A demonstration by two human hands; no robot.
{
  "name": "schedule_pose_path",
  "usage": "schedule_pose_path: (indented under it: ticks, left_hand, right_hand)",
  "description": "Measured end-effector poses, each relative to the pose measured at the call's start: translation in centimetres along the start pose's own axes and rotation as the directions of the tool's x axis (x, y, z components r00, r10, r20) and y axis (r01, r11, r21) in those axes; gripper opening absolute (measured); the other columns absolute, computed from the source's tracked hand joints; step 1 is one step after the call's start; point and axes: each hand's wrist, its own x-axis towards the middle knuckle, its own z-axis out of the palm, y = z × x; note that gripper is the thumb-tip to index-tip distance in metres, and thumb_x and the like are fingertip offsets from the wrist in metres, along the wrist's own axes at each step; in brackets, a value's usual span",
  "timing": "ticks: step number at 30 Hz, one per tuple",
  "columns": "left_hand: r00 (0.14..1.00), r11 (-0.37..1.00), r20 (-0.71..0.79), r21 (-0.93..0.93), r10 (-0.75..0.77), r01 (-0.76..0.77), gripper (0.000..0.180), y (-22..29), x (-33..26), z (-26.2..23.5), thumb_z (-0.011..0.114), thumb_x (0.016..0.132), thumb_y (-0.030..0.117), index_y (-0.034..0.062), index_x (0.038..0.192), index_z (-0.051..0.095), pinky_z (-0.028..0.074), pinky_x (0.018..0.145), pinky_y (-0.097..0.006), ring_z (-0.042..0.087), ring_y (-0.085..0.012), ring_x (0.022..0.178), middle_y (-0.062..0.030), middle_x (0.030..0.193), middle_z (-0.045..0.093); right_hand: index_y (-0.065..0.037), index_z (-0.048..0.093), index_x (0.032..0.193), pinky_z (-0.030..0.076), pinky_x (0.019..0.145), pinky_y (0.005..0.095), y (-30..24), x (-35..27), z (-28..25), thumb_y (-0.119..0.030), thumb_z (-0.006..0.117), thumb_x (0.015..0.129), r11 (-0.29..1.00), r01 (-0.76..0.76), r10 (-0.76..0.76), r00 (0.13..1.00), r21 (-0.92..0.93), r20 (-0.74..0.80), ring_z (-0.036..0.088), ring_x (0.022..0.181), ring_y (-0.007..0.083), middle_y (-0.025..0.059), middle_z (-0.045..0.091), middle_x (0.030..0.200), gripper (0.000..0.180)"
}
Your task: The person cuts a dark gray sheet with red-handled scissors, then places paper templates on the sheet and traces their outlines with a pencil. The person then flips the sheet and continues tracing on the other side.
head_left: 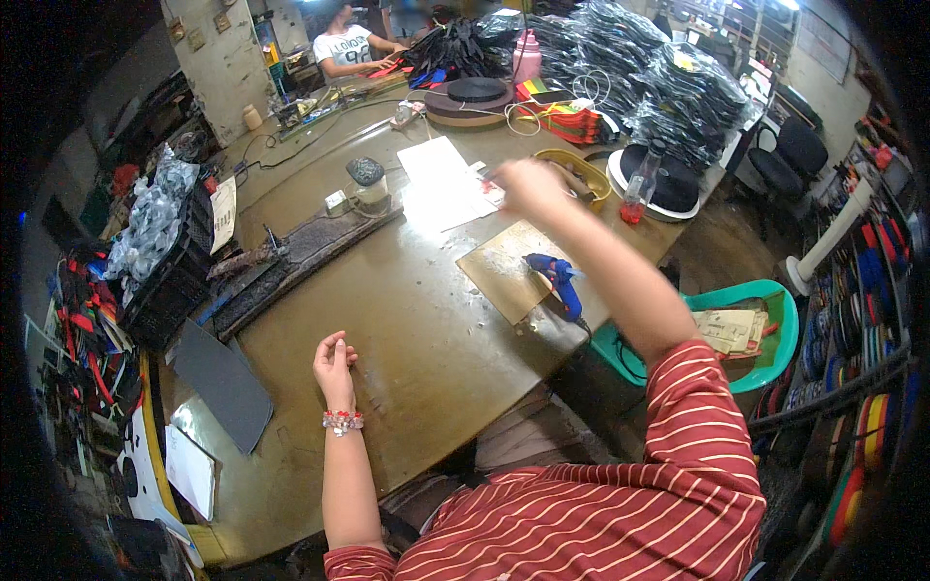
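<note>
My left hand (pixel 334 366) rests low over the brown worktable (pixel 387 310), fingers loosely curled, with nothing seen in it; a bead bracelet (pixel 342 421) circles the wrist. My right hand (pixel 528 186) reaches far out over the table, blurred, near white paper sheets (pixel 444 182) and a yellow bowl (pixel 578 174). Something small may be pinched in its fingers; I cannot tell. A blue glue gun (pixel 559 281) lies on a tan board (pixel 509 266) beneath my right forearm.
A glass jar (pixel 369 186) stands by a long dark strip (pixel 291 263). A black crate of plastic bags (pixel 165 261) sits at left, a grey sheet (pixel 223 382) near it. A green basin (pixel 765 334) is at right. Another person (pixel 344 48) sits at the far end, beside stacked black bundles (pixel 630 68).
</note>
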Motion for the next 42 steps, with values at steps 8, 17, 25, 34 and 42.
schedule_pose_path:
  ticks: [8,17,25,34,42]
  left_hand:
    - [0.996,0.976,0.036,0.196,0.085,-0.091,0.011,-0.5,0.1,0.5,0.053,0.091,0.005,-0.0006,0.096,0.061,0.05,0.061,-0.021,0.057,-0.0074,0.071,-0.0025,0.097,0.051]
    - [0.969,0.815,0.114,0.524,0.219,-0.246,0.009,0.1,-1.0,0.9,0.057,0.085,0.003,0.0008,0.09,0.065,0.049,0.065,-0.023,0.057,-0.0096,0.071,-0.0041,0.094,0.055]
    - [1.0,0.966,0.011,0.256,0.025,-0.027,0.01,1.4,-0.9,-0.5,0.055,0.088,0.003,0.0011,0.095,0.063,0.052,0.069,-0.024,0.058,-0.012,0.083,-0.0056,0.102,0.053]
    - [0.917,-0.125,0.307,0.951,0.256,-0.283,0.067,8.8,-5.0,-16.3,0.063,0.067,-0.002,0.0105,0.13,0.043,0.039,0.098,-0.044,0.044,-0.034,0.115,-0.0137,0.124,0.044]
    - [0.889,-0.075,0.27,0.962,0.369,-0.261,0.037,6.8,-2.1,-16.3,0.052,0.075,0.005,0.0077,0.112,0.052,0.051,0.064,-0.041,0.061,-0.0297,0.079,-0.0121,0.088,0.059]
  right_hand:
    - [0.001,0.066,0.094,0.051,0.08,0.0445,15.2,0.4,2.3,-0.031,0.069,0.074,0.888,-0.435,0.43,0.9,0.145,0.071,0.064,0.091,0.0362,0.026,0.064,0.093,0.039]
    - [-0.004,0.052,0.108,0.052,0.075,0.0413,14.5,-1.5,9.6,-0.014,0.052,0.085,0.866,-0.365,0.3,0.926,-0.341,-0.229,0.061,0.091,0.029,0.0123,0.057,0.098,0.025]
    - [-0.015,0.042,0.133,0.036,0.097,0.0575,17.8,1.7,8.3,-0.025,0.05,0.09,0.78,-0.462,0.448,0.883,-0.422,-0.138,0.044,0.123,0.0347,0.0128,0.049,0.128,0.045]
    - [-0.012,0.037,0.137,0.032,0.103,0.0493,3.2,-2.6,-2.1,-0.025,0.069,0.078,0.99,0.139,-0.129,0.922,0.002,-0.366,0.035,0.129,0.036,0.0166,0.039,0.137,0.069]
    - [-0.003,0.063,0.104,0.049,0.081,0.0358,-12.6,-10.9,-0.1,-0.016,0.07,0.079,0.714,0.443,-0.386,0.895,0.543,-0.224,0.061,0.093,0.0317,0.0162,0.063,0.098,0.029]
